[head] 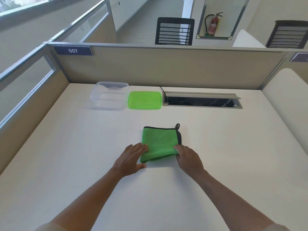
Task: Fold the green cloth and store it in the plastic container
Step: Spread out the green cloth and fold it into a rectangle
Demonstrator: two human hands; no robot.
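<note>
The green cloth [160,141] lies folded into a small rectangle in the middle of the white desk, its black trim and hanging loop at the far right corner. My left hand [131,158] grips its near left corner, fingers on top and thumb by the folded edge. My right hand [188,157] pinches the near right corner. The near edge is slightly lifted off the desk. The clear plastic container [109,95] stands open and empty at the back left. Its green lid [144,100] lies flat just to its right.
An open cable tray [201,101] is set into the desk [83,155] at the back right of the lid. Beige partition walls [166,67] close off the back and left. A rounded white divider [286,104] borders the right side.
</note>
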